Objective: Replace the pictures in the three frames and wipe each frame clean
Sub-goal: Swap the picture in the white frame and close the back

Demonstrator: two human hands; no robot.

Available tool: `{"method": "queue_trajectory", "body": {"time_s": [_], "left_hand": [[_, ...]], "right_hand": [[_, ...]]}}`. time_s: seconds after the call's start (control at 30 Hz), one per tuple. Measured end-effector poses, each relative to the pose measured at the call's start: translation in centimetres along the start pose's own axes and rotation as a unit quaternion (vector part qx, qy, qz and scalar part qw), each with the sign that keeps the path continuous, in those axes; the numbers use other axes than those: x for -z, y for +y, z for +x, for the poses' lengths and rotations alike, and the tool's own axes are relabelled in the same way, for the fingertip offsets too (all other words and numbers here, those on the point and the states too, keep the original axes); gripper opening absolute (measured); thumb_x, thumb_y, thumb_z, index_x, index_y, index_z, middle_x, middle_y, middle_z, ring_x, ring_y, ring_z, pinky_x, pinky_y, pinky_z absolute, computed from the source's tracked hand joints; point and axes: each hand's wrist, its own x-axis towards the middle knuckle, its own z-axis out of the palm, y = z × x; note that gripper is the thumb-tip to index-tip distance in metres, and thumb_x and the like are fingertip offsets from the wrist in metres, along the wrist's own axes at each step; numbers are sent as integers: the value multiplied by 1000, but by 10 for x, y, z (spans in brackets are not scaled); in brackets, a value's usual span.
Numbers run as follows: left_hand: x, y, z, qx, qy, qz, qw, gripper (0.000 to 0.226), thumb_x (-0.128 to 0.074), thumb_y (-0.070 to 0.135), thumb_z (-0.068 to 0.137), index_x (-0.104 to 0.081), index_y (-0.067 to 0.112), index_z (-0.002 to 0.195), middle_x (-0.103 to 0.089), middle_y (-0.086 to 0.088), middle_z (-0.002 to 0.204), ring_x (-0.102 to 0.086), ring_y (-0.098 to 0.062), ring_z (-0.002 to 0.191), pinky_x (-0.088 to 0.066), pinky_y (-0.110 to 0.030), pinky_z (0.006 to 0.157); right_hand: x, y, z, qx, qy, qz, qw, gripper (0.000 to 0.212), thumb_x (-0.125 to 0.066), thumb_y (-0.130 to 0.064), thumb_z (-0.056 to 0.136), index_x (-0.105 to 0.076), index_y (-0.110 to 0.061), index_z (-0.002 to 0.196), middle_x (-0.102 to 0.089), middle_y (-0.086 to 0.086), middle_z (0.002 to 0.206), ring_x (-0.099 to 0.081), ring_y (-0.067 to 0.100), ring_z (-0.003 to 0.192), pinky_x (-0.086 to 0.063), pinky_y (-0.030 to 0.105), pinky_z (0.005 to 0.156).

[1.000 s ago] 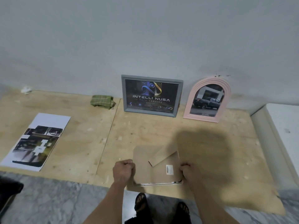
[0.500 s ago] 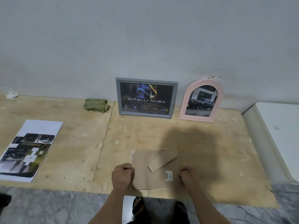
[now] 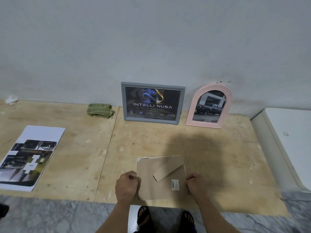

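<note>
A third frame (image 3: 151, 180) is held face down above the plywood, its brown cardboard back with a stand flap and a barcode sticker towards me; a white rim shows at its top left corner. My left hand (image 3: 126, 187) grips its left edge and my right hand (image 3: 196, 185) grips its right edge. A grey frame (image 3: 152, 103) with a dark "INTELLI NUSA" picture leans on the wall. Right of it leans a pink arched frame (image 3: 210, 106) with a photo of a truck. A folded green cloth (image 3: 99, 110) lies left of the grey frame.
A printed sheet (image 3: 28, 158) with dark pictures lies on the plywood (image 3: 80, 148) at the left. A white cabinet (image 3: 289, 148) borders the right side. A crumpled white scrap (image 3: 11, 100) sits by the wall at far left. Marble floor and my sandalled feet are below.
The frame in my hands has tilted so that its cardboard back faces me more squarely. My view has shifted a little; both hands stay on its side edges.
</note>
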Motion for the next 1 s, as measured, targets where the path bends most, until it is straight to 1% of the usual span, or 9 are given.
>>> {"method": "queue_trajectory", "body": {"time_s": [0.17, 0.23, 0.3, 0.37, 0.47, 0.63, 0.77, 0.9, 1.0], "left_hand": [[-1, 1, 2, -6, -28, -32, 999, 19, -67, 6, 77, -68, 24, 73, -72, 1, 81, -64, -24, 83, -44, -27, 74], [-3, -2, 4, 14, -50, -71, 996, 16, -71, 6, 76, -71, 21, 79, -73, 1, 86, -66, -23, 90, -46, -28, 81], [-3, -8, 9, 42, -71, -120, 989, 14, -75, 8, 74, -73, 20, 81, -74, 2, 88, -66, -25, 94, -50, -36, 90], [-2, -11, 12, 61, -82, -168, 981, 17, -77, 6, 74, -75, 18, 85, -76, -5, 91, -68, -30, 93, -54, -45, 92], [5, -4, 11, 63, -101, -229, 966, 19, -70, -6, 83, -71, 7, 98, -74, -18, 94, -67, -31, 78, -56, -37, 70], [11, 3, 14, 76, -161, -237, 955, 17, -59, -6, 90, -67, -2, 104, -66, -21, 74, -47, -20, 43, -36, -23, 40], [10, 13, 15, 63, -183, -201, 960, 20, -54, -8, 92, -73, -4, 97, -66, -18, 75, -52, -21, 51, -42, -23, 45], [10, 27, 21, 55, -133, -223, 964, 20, -55, -8, 90, -71, -2, 80, -65, -12, 67, -53, -23, 63, -45, -29, 61], [19, 38, 26, 54, -165, -240, 955, 15, -59, -6, 90, -72, 1, 88, -73, -11, 72, -63, -25, 64, -51, -28, 59]], "right_hand": [[-1, 0, 1, 7, 27, -39, 999, 17, -53, 1, 74, -61, -14, 73, -66, 10, 70, -63, 27, 62, -54, 33, 50], [-1, -1, -3, 6, 24, -36, 999, 15, -56, -3, 75, -58, -18, 75, -66, 7, 73, -63, 25, 67, -52, 31, 50], [-2, -3, -4, -6, 12, -11, 1000, 12, -57, -7, 79, -55, -19, 80, -64, 5, 76, -61, 23, 70, -44, 26, 50], [-3, -3, -1, -20, -1, 21, 1000, 4, -57, -12, 83, -59, -15, 83, -65, 7, 79, -61, 24, 75, -47, 29, 63], [-5, -1, 9, -50, -49, 91, 993, 12, -53, -7, 87, -63, -4, 81, -67, 15, 83, -63, 30, 80, -50, 38, 74], [1, -3, 12, -54, -78, 155, 983, 15, -56, -8, 92, -69, -1, 90, -71, 17, 88, -66, 32, 85, -52, 42, 79], [5, -7, 16, -24, -81, 141, 986, 19, -56, -12, 94, -69, 0, 97, -72, 17, 90, -66, 31, 84, -51, 43, 76], [8, -16, 10, -15, -184, 182, 966, 29, -60, -5, 90, -59, -14, 119, -71, 15, 106, -63, 27, 84, -50, 35, 65], [13, -23, 10, -7, -200, 213, 956, 45, -62, 2, 87, -52, -19, 126, -70, 12, 105, -65, 24, 78, -52, 30, 56]]}}
